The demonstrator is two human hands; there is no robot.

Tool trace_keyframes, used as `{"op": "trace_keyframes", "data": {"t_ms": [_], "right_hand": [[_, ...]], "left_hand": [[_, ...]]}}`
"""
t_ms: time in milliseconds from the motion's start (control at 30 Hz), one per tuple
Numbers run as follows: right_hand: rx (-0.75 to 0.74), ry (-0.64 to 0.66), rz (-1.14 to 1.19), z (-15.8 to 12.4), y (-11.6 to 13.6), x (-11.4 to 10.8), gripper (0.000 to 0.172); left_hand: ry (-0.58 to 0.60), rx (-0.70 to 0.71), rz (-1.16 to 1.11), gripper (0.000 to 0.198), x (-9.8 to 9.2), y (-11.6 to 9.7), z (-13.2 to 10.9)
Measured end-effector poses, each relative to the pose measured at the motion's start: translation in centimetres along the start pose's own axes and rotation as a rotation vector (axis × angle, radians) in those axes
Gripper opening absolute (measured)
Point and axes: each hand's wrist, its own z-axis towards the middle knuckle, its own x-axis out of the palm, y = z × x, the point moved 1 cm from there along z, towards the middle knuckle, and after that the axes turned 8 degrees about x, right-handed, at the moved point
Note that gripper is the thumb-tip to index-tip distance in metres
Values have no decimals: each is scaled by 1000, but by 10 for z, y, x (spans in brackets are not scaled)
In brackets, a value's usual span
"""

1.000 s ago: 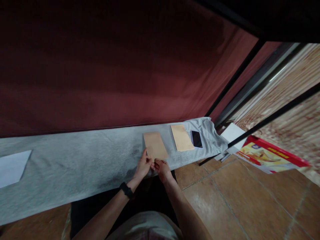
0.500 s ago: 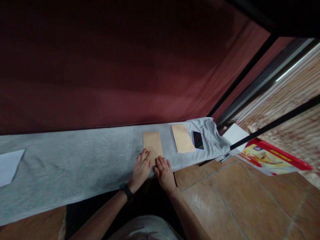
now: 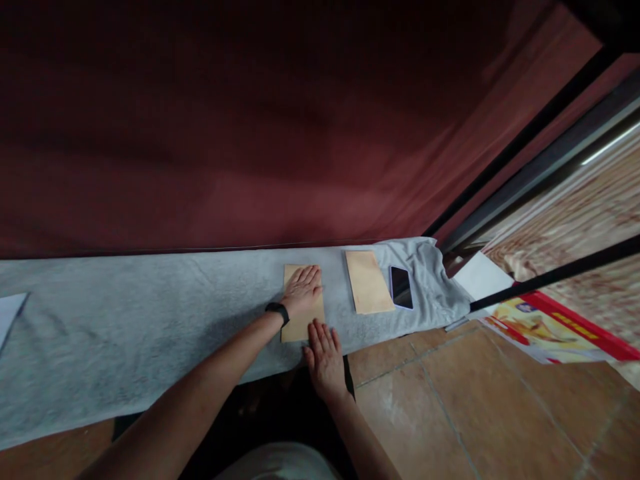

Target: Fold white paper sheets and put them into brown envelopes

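Note:
A tan paper envelope (image 3: pixel 305 323) lies flat on the grey cloth in front of me. My left hand (image 3: pixel 302 289), with a dark band on its wrist, rests flat across the envelope's far half, fingers stretched toward its far right corner. At the near right corner, my right hand (image 3: pixel 325 357) lies with its fingers extended, the fingertips touching the envelope's edge. Further right is a second tan envelope or small stack of them (image 3: pixel 369 283). A phone (image 3: pixel 401 288) with a dark screen lies beside that.
Grey cloth (image 3: pixel 125 320) covers the long narrow table. White paper (image 3: pixel 9 313) sits at its left end. Dark red fabric (image 3: pixel 250 207) hangs behind. On the right are black frame bars (image 3: pixel 550 273), a red and yellow box (image 3: pixel 560 327) and a white sheet (image 3: pixel 483 275) above the tiled floor.
My left hand has slid forward from the envelope's near end to its far half. My right hand stays at the near right corner, slightly lower. The view has shifted a little.

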Motion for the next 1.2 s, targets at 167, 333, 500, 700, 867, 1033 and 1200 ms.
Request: {"op": "trace_keyframes", "data": {"t_ms": [167,333,500,700,867,1033,1200], "right_hand": [[2,9,22,0,-1,1,52],[-7,13,32,-1,-3,3,51],[7,-47,128,-1,-6,5,46],[124,-118,367,-3,-11,7,38],[156,-111,380,-6,-16,12,47],[143,-91,309,3,-17,10,46],[238,-105,165,26,-18,0,36]], "left_hand": [[27,22,25,59,2,6,6],[74,170,-3,57,-4,0,-17],[115,226,0,56,-9,-15,-44],[105,312,-18,54,-19,-31,-78],[51,376,-17,58,-31,-45,-108],[54,391,29,62,-37,-57,-131],[78,381,67,70,-37,-66,-147]]}}
